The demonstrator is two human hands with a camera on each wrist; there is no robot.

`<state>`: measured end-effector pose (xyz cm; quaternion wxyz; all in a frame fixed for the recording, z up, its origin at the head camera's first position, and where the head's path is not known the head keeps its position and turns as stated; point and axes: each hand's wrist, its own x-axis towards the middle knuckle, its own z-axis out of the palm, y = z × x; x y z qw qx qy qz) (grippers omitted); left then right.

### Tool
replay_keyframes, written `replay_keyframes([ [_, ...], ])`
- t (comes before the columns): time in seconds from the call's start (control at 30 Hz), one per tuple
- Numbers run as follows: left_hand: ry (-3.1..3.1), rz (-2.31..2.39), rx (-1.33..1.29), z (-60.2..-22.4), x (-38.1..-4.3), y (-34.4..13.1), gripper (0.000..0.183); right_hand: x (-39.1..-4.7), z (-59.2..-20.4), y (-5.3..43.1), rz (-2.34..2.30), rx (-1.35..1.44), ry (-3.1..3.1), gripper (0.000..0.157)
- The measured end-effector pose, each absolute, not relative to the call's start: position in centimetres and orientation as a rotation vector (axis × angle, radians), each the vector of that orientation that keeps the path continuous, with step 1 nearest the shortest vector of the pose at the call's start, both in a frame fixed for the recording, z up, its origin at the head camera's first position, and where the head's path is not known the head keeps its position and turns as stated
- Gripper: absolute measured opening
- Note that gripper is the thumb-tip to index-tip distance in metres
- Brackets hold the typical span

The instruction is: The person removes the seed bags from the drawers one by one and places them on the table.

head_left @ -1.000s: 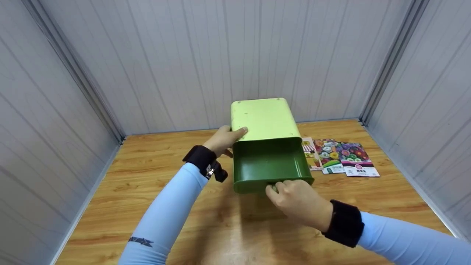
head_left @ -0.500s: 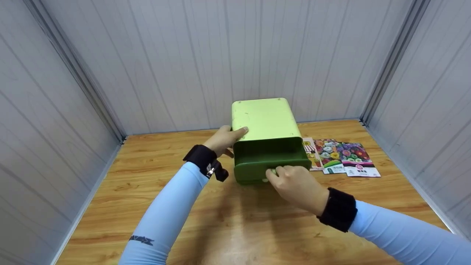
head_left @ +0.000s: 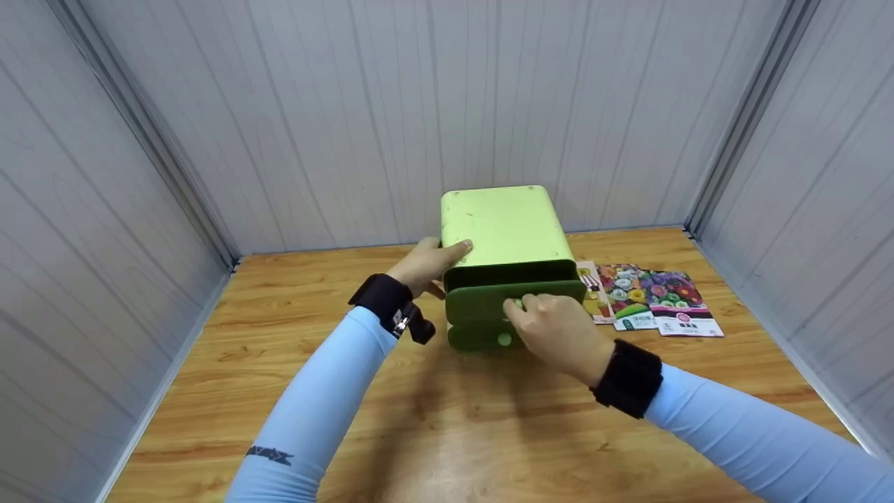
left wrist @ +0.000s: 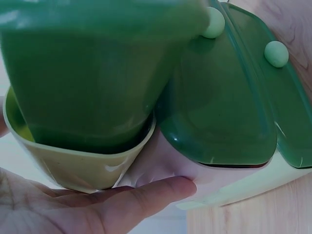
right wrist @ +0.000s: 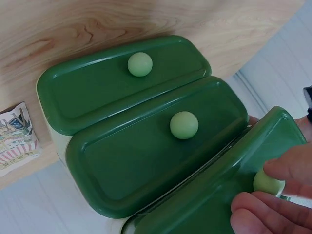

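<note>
A right hand (head_left: 559, 332) pinches the pale green knob (right wrist: 269, 184) of a partly open top drawer (head_left: 475, 305).

That drawer juts from a lime-green desktop cabinet (head_left: 499, 223) at the centre of the head view; only a dark gap shows behind its front, so its contents cannot be told. The left hand (head_left: 426, 267) is unclenched, thumb on the smooth cabinet top, fingers along its left side. Three drawers in all: below the top one, the middle drawer (right wrist: 151, 156) and bottom drawer (right wrist: 102, 97) sit closed, each a glossy, round-cornered dark green front with one ball-shaped knob. Three overlapping printed packets (head_left: 686, 304), two of them flowered, lie right of centre on the wood-grain tabletop (head_left: 314, 419); ribbed pale panels (head_left: 335, 126) fill the upper frame.
</note>
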<state>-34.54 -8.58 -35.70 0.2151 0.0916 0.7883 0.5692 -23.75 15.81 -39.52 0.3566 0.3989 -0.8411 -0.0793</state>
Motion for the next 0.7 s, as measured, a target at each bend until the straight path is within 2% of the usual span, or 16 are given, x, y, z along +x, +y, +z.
replay_keyframes([
  [0.4,2.193,1.592,0.227,-35.7,-34.5,-8.4,0.043,-25.3,-39.5,15.4,-0.185,0.957,-2.184,0.010],
  [0.7,2.184,1.594,0.219,-35.8,-34.5,-8.1,0.052,-26.4,-39.7,15.5,-0.132,0.936,-2.203,0.010],
])
